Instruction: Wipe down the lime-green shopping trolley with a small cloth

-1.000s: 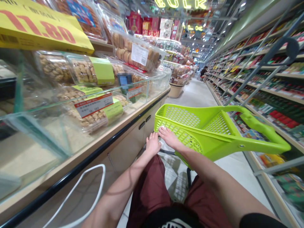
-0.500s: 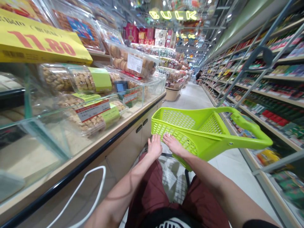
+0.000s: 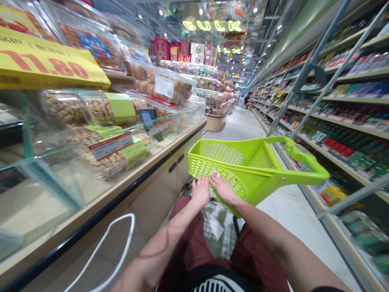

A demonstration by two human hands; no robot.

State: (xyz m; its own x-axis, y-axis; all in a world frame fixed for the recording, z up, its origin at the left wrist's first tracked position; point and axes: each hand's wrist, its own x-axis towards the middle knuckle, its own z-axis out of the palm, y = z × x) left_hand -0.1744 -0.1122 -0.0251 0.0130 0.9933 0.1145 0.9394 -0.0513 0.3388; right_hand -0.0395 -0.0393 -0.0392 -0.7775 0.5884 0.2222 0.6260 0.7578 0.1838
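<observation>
A lime-green shopping cart (image 3: pixel 261 178) stands crosswise in front of me, its handle toward the right. My right hand (image 3: pixel 223 188) lies against the perforated side of its basket, with a small white wipe (image 3: pixel 215 174) showing at the fingertips. Most of that wipe is hidden by the fingers. Just to the left, my left hand (image 3: pixel 200 190) has its fingers stretched out, close to the lower edge of the same side. It holds nothing that I can see. Whether its fingertips touch the cart, I cannot tell.
On the left runs a glass-fronted counter (image 3: pixel 164 158) with clear boxes of nuts and biscuits (image 3: pixel 164 83) and a yellow price sign (image 3: pixel 51 61). Stocked shelves (image 3: pixel 343 134) line the right. A white cord (image 3: pixel 121 251) loops at lower left. Someone (image 3: pixel 248 100) is far down the aisle.
The right hand and the white wipe have shifted slightly along the cart's side. The left hand stays close beside it. The whole view has turned a little to the right.
</observation>
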